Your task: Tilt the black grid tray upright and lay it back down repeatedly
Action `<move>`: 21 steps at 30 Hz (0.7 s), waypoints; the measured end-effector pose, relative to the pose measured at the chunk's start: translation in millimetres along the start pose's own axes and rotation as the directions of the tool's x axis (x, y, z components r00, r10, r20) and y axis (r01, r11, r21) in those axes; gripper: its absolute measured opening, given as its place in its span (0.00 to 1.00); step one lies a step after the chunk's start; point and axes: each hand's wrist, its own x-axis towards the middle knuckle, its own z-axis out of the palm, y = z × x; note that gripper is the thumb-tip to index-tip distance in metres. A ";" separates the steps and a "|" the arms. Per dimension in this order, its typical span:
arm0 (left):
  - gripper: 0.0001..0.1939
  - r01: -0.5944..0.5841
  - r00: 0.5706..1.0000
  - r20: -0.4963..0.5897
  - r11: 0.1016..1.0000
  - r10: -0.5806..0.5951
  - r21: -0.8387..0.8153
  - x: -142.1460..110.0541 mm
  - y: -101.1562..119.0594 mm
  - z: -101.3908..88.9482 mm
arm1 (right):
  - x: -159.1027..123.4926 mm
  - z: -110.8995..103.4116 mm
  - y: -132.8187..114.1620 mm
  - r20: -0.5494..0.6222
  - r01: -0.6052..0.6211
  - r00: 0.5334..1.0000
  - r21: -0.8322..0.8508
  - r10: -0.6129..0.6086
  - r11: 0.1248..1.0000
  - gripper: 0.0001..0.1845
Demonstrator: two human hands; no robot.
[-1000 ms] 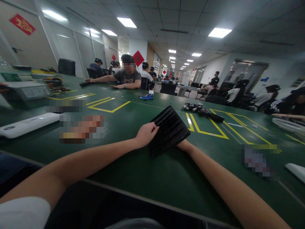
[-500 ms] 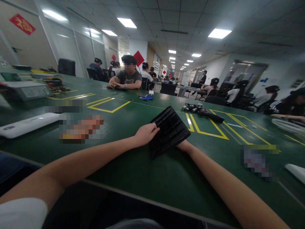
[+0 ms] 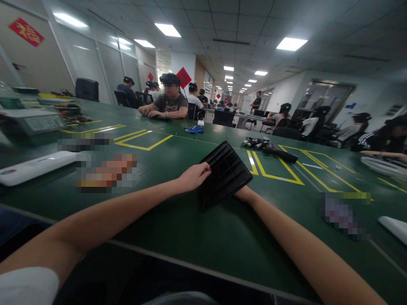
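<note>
A thin black rectangular tray (image 3: 227, 171) with a grid of raised ribs is tilted up over the table in front of me. My left hand (image 3: 196, 176) is at its left side, thumb and fingers pinched together at the edge and partly over the ribbed face. From behind the lower right side, my right hand (image 3: 244, 193) supports the tray; its fingers are hidden by it. Whether something small sits between the left fingertips does not show.
The green table (image 3: 178, 228) carries yellow tape outlines. On the left lie a long white device (image 3: 40, 167) and a blurred orange item (image 3: 110, 171). Dark cylindrical parts (image 3: 270, 149) lie beyond the tray to the right. A person (image 3: 170, 99) sits opposite.
The tray stays in both hands at nearly the same tilt. My left fingers have shifted slightly on its edge. The person opposite has moved their hands a little.
</note>
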 end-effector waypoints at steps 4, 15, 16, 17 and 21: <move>0.07 -0.046 0.999 0.000 0.995 0.046 -0.093 1.0 -1.0 0.7 | -1.9 -0.8 -1.7 0.012 -0.025 1.000 0.003 0.025 1.000 0.28; 0.05 -0.019 0.998 -0.068 0.962 0.001 -0.274 3.8 -3.9 -3.9 | -0.2 -0.6 -3.4 0.035 -0.019 0.999 -0.045 0.021 0.999 0.32; 0.05 0.055 0.993 -0.074 0.916 -0.092 -0.397 5.7 -3.8 -5.4 | 0.0 -1.0 -4.8 0.036 -0.011 0.999 -0.050 0.013 0.999 0.32; 0.04 0.143 0.977 -0.056 0.832 -0.204 -0.536 7.9 -3.7 -7.1 | 0.0 -1.3 -5.9 0.038 -0.008 0.999 -0.054 0.010 0.998 0.32; 0.05 0.412 0.849 0.178 0.415 -0.497 -0.811 13.2 -3.9 -11.2 | -0.9 -2.1 -6.7 0.051 -0.037 0.998 -0.065 0.040 0.997 0.33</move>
